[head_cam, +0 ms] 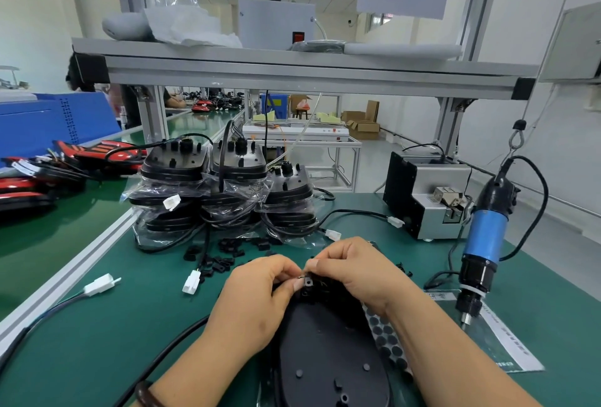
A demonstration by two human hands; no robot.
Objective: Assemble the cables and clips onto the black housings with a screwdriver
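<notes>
The fingertips (296, 283) of both hands are drawn together over the far end of the black housing (325, 354), which lies flat on the green mat (97, 358) directly below the camera. A small clip (308, 282) with a hole in it is pinched between the curled thumb and fingers of the left hand (257, 296). It is met from the other side by the bent fingers of the right hand (354, 273), which appear to be clamped on the same clip, though the contact is too small to be made out for certain. A dark bracelet (146, 395) is worn on the left wrist.

A black cable (162, 351) is seen curving across the mat to the left of the housing. Loose black clips (224, 260) are scattered just beyond the hands, with two white connectors (192, 281) lying near them. Further back, stacks of bagged housings (227, 185) are set in a row, their cables trailing out.

To the right, the blue screwdriver (484, 241) is hung upright from a hook, its tip just above a printed sheet (514, 345). A sheet of round dark pads (387, 338) is tucked beside the housing. A grey screw feeder (426, 198) is placed behind the screwdriver. Red lamp units (26, 185) are laid on the belt at the far left.
</notes>
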